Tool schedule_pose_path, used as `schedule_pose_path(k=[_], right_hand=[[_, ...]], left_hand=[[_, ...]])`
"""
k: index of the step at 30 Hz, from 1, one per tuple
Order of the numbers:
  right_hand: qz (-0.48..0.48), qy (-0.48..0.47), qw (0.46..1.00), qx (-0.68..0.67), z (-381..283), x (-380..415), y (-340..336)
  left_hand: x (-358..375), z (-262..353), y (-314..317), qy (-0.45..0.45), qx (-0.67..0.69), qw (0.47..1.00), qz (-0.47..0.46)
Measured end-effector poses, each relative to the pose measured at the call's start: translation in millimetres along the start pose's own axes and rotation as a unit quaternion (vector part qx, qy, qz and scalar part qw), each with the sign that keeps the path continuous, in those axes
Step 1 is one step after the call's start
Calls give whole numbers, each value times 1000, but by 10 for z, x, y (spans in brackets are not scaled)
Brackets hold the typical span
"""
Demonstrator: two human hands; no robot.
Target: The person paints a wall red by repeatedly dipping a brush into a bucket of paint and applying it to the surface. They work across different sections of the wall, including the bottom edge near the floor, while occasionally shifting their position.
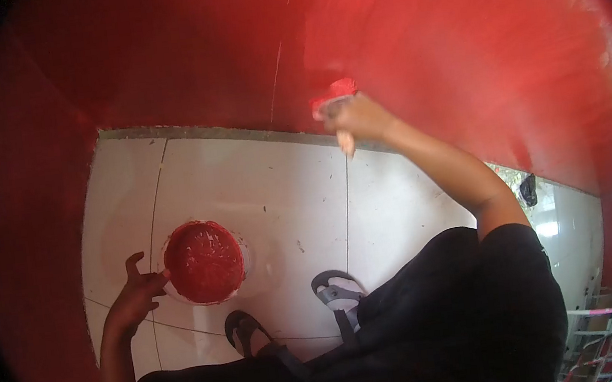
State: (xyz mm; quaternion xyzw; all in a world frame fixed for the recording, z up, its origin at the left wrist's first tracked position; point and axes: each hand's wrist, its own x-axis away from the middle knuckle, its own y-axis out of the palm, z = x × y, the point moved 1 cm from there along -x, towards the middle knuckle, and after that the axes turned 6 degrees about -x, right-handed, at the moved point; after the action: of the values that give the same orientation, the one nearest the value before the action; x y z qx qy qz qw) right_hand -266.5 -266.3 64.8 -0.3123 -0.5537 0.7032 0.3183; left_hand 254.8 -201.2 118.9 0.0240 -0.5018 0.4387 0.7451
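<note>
In the head view my right hand point(361, 120) is wrapped round a paintbrush point(342, 87), its bristles coated in red paint. The brush is up against the red wall point(409, 36), just above the wall's foot, and its pale handle end pokes out below my fist. On the floor to the left stands a paint bucket point(205, 266), holding red paint and smeared red round the rim. My left hand point(137, 297) hovers at the bucket's left side with fingers spread, one fingertip overlapping the rim; nothing is in it.
White floor tiles point(269, 195) with dark specks stretch from the wall to my sandalled feet point(336, 289). A grey strip runs along the wall's foot. At the right are a black plastic bag point(528, 190) and a metal ladder point(595, 311).
</note>
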Motion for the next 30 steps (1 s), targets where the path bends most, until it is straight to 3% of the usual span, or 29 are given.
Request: schedule_pose_path(k=[1, 2, 5, 6, 9, 11, 12, 15, 17, 21, 24, 25, 27, 28, 30], right_hand=[[-7, 52, 992, -117, 82, -59, -184], [112, 15, 970, -217, 229, -134, -405], [292, 77, 920, -250, 517, -242, -1348], [326, 69, 935, -117, 500, -268, -1655], [441, 83, 893, -20, -11, -343, -2021], [500, 100, 856, 84, -112, -328, -1948], [531, 45, 839, 109, 34, -357, -1741], [319, 164, 877, 320, 303, -219, -844], [305, 77, 910, 272, 207, -178, -325], [139, 24, 970, 197, -56, 37, 694], [72, -32, 987, 138, -108, 165, 1205], [74, -34, 987, 137, -122, 186, 1313], [-17, -4, 996, -92, -213, 143, 1268], [-126, 73, 971, -188, -218, 113, 1251], [-140, 106, 967, -184, -168, 99, 1114]], left_hand=[[-16, -1, -20, 2, 1, 1000, 3], [-31, 0, -18, 3, 2, 1000, 3], [-55, 73, -19, 4, 4, 999, 46], [-112, 36, -35, 2, -5, 998, 61], [-138, 91, -24, 2, -55, 995, 83], [-154, 93, -24, -4, -55, 996, 73], [-156, 85, -27, -7, -50, 997, 66], [-177, 33, -59, -24, -49, 996, 73], [-146, -2, -71, -32, -46, 995, 82], [6, -81, -57, -57, -33, 994, 93], [115, -164, -34, -69, -17, 992, 102], [149, -160, -34, -71, -15, 992, 105], [221, -148, -24, -81, -23, 991, 109], [235, -138, -29, -79, -22, 990, 113], [253, -126, -40, -60, -21, 990, 127]])
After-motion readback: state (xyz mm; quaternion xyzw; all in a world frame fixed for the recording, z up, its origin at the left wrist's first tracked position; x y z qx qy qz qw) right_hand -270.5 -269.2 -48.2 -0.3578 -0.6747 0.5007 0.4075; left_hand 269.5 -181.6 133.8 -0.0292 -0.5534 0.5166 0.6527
